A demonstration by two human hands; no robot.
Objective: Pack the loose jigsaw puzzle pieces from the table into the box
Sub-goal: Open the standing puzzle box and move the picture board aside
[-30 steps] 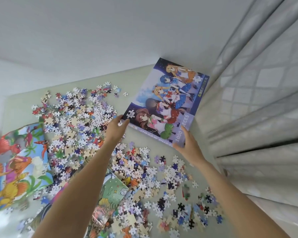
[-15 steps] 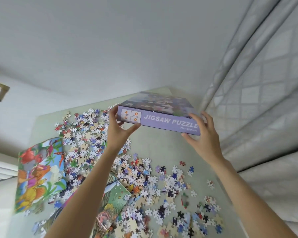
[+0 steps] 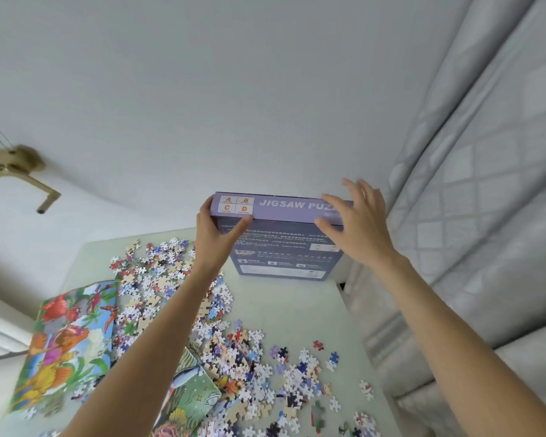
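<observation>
The purple jigsaw puzzle box (image 3: 284, 247) is closed and tipped up on end at the far side of the pale green table (image 3: 297, 310), its dark printed underside facing me. My left hand (image 3: 216, 238) grips its upper left corner, thumb on the underside and fingers behind. My right hand (image 3: 356, 225) has its fingers spread and fairly straight; thumb and forefinger touch the upper right end of the box. Loose puzzle pieces lie in one heap at the left (image 3: 158, 279) and another heap nearer me (image 3: 265, 373).
A colourful dinosaur picture sheet (image 3: 67, 342) lies at the table's left edge. A green illustrated sheet (image 3: 189, 395) lies partly under pieces near me. A grey curtain (image 3: 470, 216) hangs close along the right. A brass wall fitting (image 3: 13, 165) sticks out at upper left.
Both hands lifted the box off the table and tipped it up, from picture side showing to underside facing me. My right hand's fingers have spread wider.
</observation>
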